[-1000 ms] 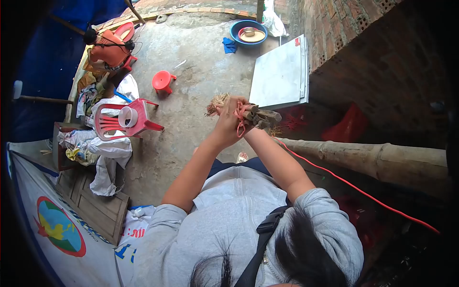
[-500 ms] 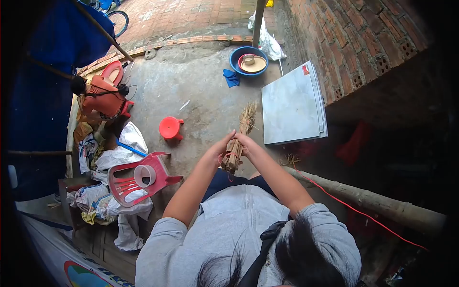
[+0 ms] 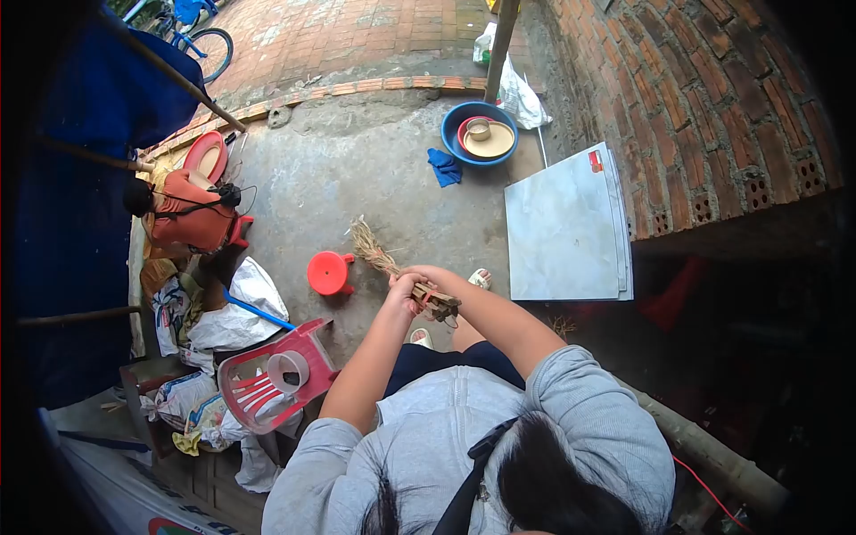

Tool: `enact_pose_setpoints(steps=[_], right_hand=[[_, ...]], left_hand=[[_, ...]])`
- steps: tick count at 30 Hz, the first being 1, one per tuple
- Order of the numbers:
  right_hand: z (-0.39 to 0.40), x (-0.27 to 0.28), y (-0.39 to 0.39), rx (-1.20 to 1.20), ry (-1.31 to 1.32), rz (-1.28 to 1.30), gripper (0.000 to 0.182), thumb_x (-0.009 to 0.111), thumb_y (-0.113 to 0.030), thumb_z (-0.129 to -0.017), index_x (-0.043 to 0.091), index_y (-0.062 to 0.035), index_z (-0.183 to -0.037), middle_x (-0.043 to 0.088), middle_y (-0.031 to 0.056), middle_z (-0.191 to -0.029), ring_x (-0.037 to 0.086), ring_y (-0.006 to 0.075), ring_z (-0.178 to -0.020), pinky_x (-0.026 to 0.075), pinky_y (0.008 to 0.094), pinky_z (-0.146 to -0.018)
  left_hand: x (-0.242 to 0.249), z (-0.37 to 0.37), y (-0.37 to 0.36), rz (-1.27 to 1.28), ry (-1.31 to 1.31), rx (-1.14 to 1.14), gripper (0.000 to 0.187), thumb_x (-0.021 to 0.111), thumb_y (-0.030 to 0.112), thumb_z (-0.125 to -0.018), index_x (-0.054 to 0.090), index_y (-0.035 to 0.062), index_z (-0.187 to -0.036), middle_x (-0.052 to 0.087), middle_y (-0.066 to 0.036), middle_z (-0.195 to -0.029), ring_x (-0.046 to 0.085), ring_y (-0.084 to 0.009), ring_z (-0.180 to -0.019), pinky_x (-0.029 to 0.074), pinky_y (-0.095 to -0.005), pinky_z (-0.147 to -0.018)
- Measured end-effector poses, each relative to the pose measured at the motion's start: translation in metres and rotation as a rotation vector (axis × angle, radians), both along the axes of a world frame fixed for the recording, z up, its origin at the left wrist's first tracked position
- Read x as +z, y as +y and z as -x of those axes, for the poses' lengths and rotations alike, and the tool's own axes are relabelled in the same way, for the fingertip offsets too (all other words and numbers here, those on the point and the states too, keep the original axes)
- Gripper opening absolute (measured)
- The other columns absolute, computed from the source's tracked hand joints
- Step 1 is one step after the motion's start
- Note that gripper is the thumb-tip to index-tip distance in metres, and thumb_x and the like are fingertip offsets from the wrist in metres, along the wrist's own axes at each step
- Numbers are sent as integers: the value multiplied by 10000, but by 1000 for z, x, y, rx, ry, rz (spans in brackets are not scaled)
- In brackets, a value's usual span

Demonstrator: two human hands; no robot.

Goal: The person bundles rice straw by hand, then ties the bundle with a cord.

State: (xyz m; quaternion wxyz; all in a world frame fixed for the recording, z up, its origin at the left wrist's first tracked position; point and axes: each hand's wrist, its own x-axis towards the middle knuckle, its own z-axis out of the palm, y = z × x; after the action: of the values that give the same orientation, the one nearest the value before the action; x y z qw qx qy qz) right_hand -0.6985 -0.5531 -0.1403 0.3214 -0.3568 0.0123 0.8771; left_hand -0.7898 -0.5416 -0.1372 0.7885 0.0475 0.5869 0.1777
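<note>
A bundle of dry stalks (image 3: 432, 301) is held in front of my body. Its frayed, straw-like end points away and to the left, and its thick cut ends point toward the lower right. Reddish ties go round the stalks. My left hand (image 3: 406, 292) is wrapped round the middle of the bundle from the near left side. My right hand (image 3: 430, 275) closes on it from the far side, close against the left hand. Some fingers of both hands are hidden by the bundle and by each other.
Ahead-left stands a red stool (image 3: 330, 273); nearer is a red plastic chair (image 3: 314, 348) with a clear tub (image 3: 288, 371). A person (image 3: 189, 212) sits at far left. Blue basin (image 3: 452, 120), blue cloth (image 3: 444, 168) and pale boards (image 3: 566, 227) lie ahead-right; a pole (image 3: 704, 441) runs at right.
The bundle has swung from pointing nearly straight ahead to slanting left, its cut ends now at lower right. Both hands have kept hold and turned with it. The camera view has shifted slightly.
</note>
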Motion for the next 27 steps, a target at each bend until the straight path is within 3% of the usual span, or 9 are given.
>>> enact_pose_setpoints(steps=[4, 7, 9, 11, 13, 15, 17, 19, 27], right_hand=[[-65, -1, 18, -180, -41, 23, 224, 501, -183, -759, 495, -13, -905, 572, 126, -802, 584, 209, -666, 498, 317, -548], [-142, -16, 27, -338, -124, 80, 223, 499, -183, -761, 494, -13, -904, 570, 122, -794, 582, 206, -661, 497, 316, -548], [-205, -29, 24, -445, -193, 133, 221, 498, -183, -762, 494, -12, -903, 568, 118, -788, 581, 204, -658, 497, 315, -548], [-267, -39, 21, -541, -261, 186, 220, 497, -183, -763, 493, -12, -901, 566, 115, -783, 580, 202, -654, 497, 315, -548], [-324, -50, 19, -623, -321, 239, 219, 497, -183, -765, 493, -11, -900, 564, 112, -777, 579, 200, -651, 497, 314, -548], [-367, -59, 21, -699, -365, 287, 218, 496, -183, -766, 492, -10, -899, 563, 109, -771, 578, 198, -648, 496, 313, -548], [-398, -68, 30, -771, -391, 328, 217, 495, -184, -767, 492, -10, -898, 561, 105, -766, 577, 196, -645, 496, 313, -548], [-411, -83, 53, -841, -433, 367, 216, 494, -184, -769, 491, -9, -897, 559, 102, -760, 576, 194, -641, 496, 312, -548], [-364, -112, 168, -1057, -527, 435, 212, 490, -184, -774, 489, -7, -892, 552, 89, -738, 572, 186, -628, 495, 310, -548]], left_hand=[[-39, -69, 27, 6, 135, -31, 345, 414, -5, -680, 330, 101, -998, 527, -194, -803, 582, -321, -675, 477, -491, -530], [-88, -148, 42, 171, -103, -109, 286, 421, 58, -726, 366, 5, -1002, 521, -193, -851, 578, -315, -744, 485, -473, -580], [-79, -213, 49, 234, -258, -210, 314, 419, 79, -747, 347, -10, -1040, 515, -191, -896, 574, -311, -781, 495, -453, -593], [1, -278, 57, 190, -170, -305, 359, 392, 73, -759, 291, -13, -1093, 490, -199, -950, 563, -311, -823, 511, -423, -606], [-17, -331, 64, 232, -273, -440, 465, 386, 47, -753, 187, 44, -1173, 433, -215, -1022, 543, -327, -867, 515, -407, -624], [-9, -377, 74, 289, -240, -363, 663, 418, -21, -716, 89, 233, -1232, 413, -200, -1038, 549, -323, -850, 513, -414, -625], [10, -400, 94, 189, -219, -520, 798, 467, -52, -685, 12, 255, -1264, 429, -195, -1019, 554, -300, -835, 512, -419, -618], [-22, -413, 116, 17, -374, -664, 922, 507, -76, -652, -71, 271, -1279, 427, -195, -1027, 559, -279, -798, 511, -420, -597], [-10, -390, 252, -38, -362, -1049, 920, 502, -96, -598, 2, 232, -1298, 401, -197, -1070, 554, -314, -766, 500, -431, -518]])
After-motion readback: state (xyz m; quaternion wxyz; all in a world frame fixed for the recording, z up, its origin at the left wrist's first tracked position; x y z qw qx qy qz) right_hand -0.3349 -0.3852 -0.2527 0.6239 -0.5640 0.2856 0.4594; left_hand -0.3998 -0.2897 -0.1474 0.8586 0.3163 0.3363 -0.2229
